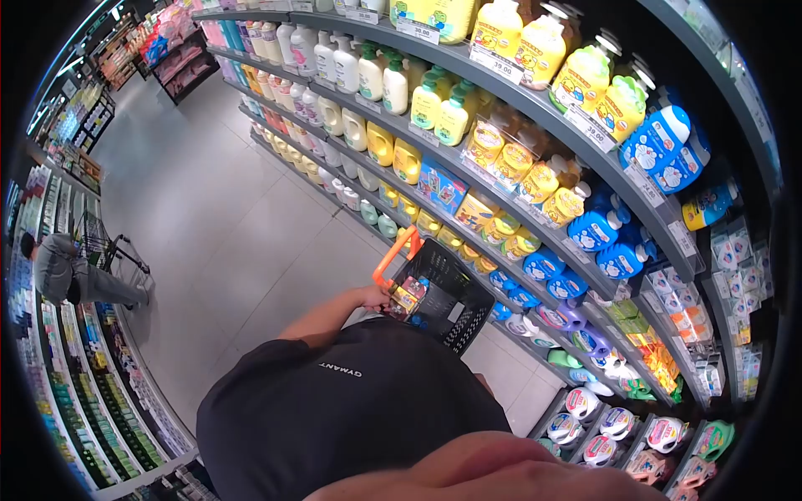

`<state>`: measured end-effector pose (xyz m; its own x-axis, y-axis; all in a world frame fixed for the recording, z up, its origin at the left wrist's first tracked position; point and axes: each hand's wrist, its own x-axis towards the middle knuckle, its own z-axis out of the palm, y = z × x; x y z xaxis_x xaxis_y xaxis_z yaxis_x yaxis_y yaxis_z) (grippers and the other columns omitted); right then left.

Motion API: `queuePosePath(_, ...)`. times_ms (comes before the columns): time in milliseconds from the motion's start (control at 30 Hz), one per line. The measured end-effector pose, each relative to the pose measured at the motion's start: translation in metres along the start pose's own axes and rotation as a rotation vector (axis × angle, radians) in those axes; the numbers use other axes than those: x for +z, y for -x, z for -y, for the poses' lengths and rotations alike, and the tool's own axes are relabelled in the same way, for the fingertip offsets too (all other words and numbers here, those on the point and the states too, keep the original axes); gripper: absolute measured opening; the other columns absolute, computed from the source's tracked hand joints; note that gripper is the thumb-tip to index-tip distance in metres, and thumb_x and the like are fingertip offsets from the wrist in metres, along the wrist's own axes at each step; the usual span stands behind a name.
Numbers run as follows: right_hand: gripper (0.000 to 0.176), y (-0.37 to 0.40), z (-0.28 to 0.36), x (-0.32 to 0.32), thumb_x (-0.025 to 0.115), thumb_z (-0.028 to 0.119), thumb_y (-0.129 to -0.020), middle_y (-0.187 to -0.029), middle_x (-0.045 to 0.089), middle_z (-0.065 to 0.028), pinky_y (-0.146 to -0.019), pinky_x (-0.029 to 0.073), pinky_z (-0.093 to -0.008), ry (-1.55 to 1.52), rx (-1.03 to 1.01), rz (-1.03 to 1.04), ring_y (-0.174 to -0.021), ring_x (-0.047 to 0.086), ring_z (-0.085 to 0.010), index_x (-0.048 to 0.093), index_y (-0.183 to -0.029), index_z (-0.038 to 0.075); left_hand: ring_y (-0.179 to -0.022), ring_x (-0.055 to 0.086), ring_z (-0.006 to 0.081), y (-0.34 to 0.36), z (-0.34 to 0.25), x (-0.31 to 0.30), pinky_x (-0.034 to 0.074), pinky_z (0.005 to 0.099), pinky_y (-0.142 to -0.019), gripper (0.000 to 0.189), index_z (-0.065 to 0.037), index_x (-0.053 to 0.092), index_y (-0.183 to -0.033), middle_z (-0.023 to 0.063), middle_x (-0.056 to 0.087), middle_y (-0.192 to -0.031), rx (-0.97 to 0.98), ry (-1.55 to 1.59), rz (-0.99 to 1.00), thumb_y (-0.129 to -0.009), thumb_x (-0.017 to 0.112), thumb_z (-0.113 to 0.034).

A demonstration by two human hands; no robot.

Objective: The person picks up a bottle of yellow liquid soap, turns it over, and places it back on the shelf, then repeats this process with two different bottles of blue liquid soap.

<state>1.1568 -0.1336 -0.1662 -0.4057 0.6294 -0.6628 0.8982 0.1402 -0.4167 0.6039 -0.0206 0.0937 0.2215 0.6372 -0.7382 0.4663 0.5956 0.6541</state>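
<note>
My left hand (377, 298) reaches in from the left, beside the near edge of a black shopping basket (471, 288). Its fingers are closed at a small colourful package (408, 296), whose kind I cannot make out. Just above the hand, the basket's orange handle (385, 265) is tilted outward. Something blue and dark lies lower in the basket, partly hidden. My right hand is out of sight behind my dark shirt (351, 409).
Curving shelves (535, 92) of pump bottles run along the right, with yellow bottles (541, 52) and blue bottles (657, 149). Detergent bottles (582, 402) stand at lower right. Across the tiled aisle (242, 225), a person (63, 269) stands by a shopping cart (113, 255).
</note>
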Motion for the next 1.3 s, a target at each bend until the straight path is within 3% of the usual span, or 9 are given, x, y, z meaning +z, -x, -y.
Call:
queuePosePath(267,0.03,-0.005,-0.015,0.012,0.06,0.031,-0.088,-0.091,0.074,-0.0207,-0.073,0.055,-0.0459,-0.206,0.204,0.037,-0.087,0.073,-0.0346,0.075,-0.094,0.006,-0.074,0.064,0.0152,-0.014,0.033,0.002,0.055,0.032,-0.061,0.036,-0.011,0.07,-0.116,0.0032,0.066,-0.09,-0.013,-0.023,0.049,-0.085,0.064,-0.029)
queuePosePath(400,0.025,0.037,0.06,-0.054,0.066,0.027,-0.085,-0.083,0.071,-0.0108,-0.057,0.051,-0.0387,-0.842,0.717,0.117,-0.063,0.064,-0.0214,0.069,-0.091,0.004,-0.072,0.066,0.017,-0.04,0.061,0.007,0.056,0.0325,-0.059,0.044,-0.009,0.068,-0.125,0.005,0.069,-0.094,-0.033,-0.047,0.058,-0.086,0.063,-0.029)
queuePosePath(467,0.03,0.053,0.093,-0.086,0.061,0.029,-0.088,-0.086,0.072,-0.0123,-0.058,0.053,-0.0403,-0.801,0.655,0.128,-0.061,0.064,-0.0242,0.066,-0.102,0.002,-0.057,0.056,0.0153,-0.029,0.057,0.015,0.047,0.0321,-0.049,0.023,-0.01,0.07,-0.091,0.0037,0.06,-0.069,0.052,0.064,-0.036,-0.085,0.062,-0.03)
queuePosePath(567,0.026,0.029,0.07,-0.057,0.059,0.029,-0.092,-0.083,0.069,-0.0109,-0.051,0.051,-0.041,-1.056,0.666,0.15,-0.058,0.062,-0.0237,0.063,-0.099,0.004,-0.059,0.057,0.0133,-0.032,0.062,0.021,0.047,0.0305,-0.051,0.02,-0.008,0.069,-0.089,0.0014,0.059,-0.068,0.107,0.117,0.028,-0.085,0.062,-0.026)
queuePosePath(633,0.031,0.037,0.101,-0.08,0.056,0.033,-0.094,-0.085,0.071,-0.0123,-0.05,0.051,-0.0394,-0.94,0.735,0.148,-0.057,0.063,-0.0247,0.063,-0.099,0.003,-0.081,0.067,0.0161,-0.03,0.048,0.023,0.056,0.0325,-0.063,0.053,-0.008,0.058,-0.139,0.0059,0.072,-0.11,-0.087,0.103,0.114,-0.092,0.063,-0.03)
queuePosePath(733,0.029,0.016,0.1,-0.071,0.054,0.032,-0.097,-0.087,0.07,-0.0088,-0.052,0.051,-0.0379,-0.733,0.598,0.25,-0.06,0.064,-0.0236,0.065,-0.105,0.006,-0.09,0.068,0.019,-0.025,0.04,0.038,0.056,0.0337,-0.072,0.053,-0.005,0.054,-0.141,0.0074,0.07,-0.119,-0.072,0.182,0.165,-0.095,0.06,-0.029)
queuePosePath(767,0.03,-0.001,0.052,-0.017,0.052,0.029,-0.096,-0.087,0.072,-0.0109,-0.058,0.054,-0.0384,-0.342,0.042,0.086,-0.067,0.068,-0.0226,0.068,-0.104,0.004,-0.093,0.068,0.0191,-0.018,0.026,0.043,0.056,0.0347,-0.074,0.052,-0.006,0.054,-0.142,0.0086,0.07,-0.121,-0.097,0.137,0.189,-0.096,0.06,-0.03)
queuePosePath(867,0.034,0.02,0.154,-0.086,0.054,0.034,-0.093,-0.097,0.072,-0.0206,-0.085,0.054,-0.0456,-0.393,0.247,-0.205,-0.094,0.069,-0.0388,0.072,-0.095,0.005,-0.088,0.067,0.0168,-0.039,0.049,0.07,0.055,0.0329,-0.071,0.047,-0.004,0.059,-0.135,0.0079,0.071,-0.111,-0.095,0.187,0.205,-0.095,0.061,-0.029)
queuePosePath(1300,0.028,-0.197,0.13,0.012,0.061,0.029,-0.091,-0.102,0.072,-0.0194,-0.085,0.055,-0.049,-0.491,0.335,-0.31,-0.098,0.069,-0.0414,0.071,-0.106,0.007,-0.109,0.063,0.0159,-0.117,0.13,0.185,0.05,0.0335,-0.096,0.047,-0.008,0.051,-0.145,0.0063,0.069,-0.125,-0.011,0.121,0.469,-0.1,0.052,-0.019)
